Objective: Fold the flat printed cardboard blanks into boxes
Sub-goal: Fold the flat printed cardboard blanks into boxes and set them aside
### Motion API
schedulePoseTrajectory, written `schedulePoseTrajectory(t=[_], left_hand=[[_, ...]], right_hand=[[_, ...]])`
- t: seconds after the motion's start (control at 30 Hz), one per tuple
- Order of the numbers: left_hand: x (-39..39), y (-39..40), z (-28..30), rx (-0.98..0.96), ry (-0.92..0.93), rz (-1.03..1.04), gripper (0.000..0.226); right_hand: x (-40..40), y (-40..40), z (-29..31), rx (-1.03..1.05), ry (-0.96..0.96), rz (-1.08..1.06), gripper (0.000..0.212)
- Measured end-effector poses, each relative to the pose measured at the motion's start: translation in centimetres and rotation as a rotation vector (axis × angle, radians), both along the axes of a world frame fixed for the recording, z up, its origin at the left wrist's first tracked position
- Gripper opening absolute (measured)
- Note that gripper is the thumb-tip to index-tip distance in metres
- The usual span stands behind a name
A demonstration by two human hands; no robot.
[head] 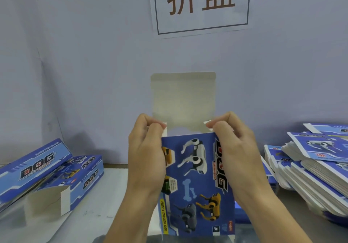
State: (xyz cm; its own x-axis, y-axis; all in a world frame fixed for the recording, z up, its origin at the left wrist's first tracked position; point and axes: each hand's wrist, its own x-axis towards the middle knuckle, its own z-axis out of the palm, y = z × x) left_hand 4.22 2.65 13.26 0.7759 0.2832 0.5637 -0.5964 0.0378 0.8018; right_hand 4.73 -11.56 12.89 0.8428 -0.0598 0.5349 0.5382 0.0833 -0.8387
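The blue printed cardboard box [195, 182], bearing robot-dog artwork and the word "DOG", stands upright at the centre of the view, held above the pale table surface [116, 178]. Its top is open: the plain grey-white lid flap [183, 99] rises vertically from the rear edge of the box.

The left hand [146, 159] grips the left side of the box, its fingers curled and pinching the small white side flap [164, 128] at the top left corner. The right hand [235, 148] grips the right side of the box, its fingers curled and pinching the matching white side flap [208, 124] at the top right corner. Both side flaps are angled inward over the opening.

To the left of the box, folded blue boxes [47, 175] of the same print lie on their sides on the table, one with its end flap open. To the right of the box lies a stack of flat printed cardboard blanks [310, 167], fanned unevenly. Behind the box, a white paper sign [199, 5] with large brown characters hangs on the pale wall [84, 54].
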Motion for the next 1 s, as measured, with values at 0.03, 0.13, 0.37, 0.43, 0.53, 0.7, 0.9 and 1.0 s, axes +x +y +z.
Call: schedulePoseTrajectory(t=[0.03,0.13,0.37,0.43,0.53,0.7,0.9,1.0], left_hand=[[0.0,0.2,0.0,-0.006,0.006,-0.001,0.033],[-0.1,0.1,0.0,-0.083,0.035,-0.055,0.028],[0.0,-0.2,-0.1,0.056,-0.032,-0.077,0.039],[-0.1,-0.3,0.0,0.047,-0.087,-0.03,0.02],[0.0,-0.3,-0.4,-0.057,-0.123,-0.04,0.024],[-0.4,-0.2,-0.6,-0.223,-0.128,-0.17,0.036],[-0.2,-0.1,-0.6,-0.021,-0.119,-0.147,0.016],[-0.2,-0.1,-0.5,-0.005,-0.128,-0.164,0.026]], right_hand=[[-0.1,0.2,-0.1,-0.007,-0.008,0.001,0.013],[-0.1,0.4,-0.1,0.047,0.038,0.006,0.015],[0.1,-0.1,0.5,0.071,0.051,0.021,0.027],[0.2,0.0,0.2,0.081,0.01,-0.002,0.015],[0.3,0.0,-0.4,0.125,-0.066,0.031,0.027],[-0.1,-0.4,-0.7,0.163,-0.032,0.192,0.05],[0.0,-0.4,-0.5,0.059,-0.083,0.136,0.03],[0.1,-0.5,-0.5,0.086,-0.103,0.138,0.024]])
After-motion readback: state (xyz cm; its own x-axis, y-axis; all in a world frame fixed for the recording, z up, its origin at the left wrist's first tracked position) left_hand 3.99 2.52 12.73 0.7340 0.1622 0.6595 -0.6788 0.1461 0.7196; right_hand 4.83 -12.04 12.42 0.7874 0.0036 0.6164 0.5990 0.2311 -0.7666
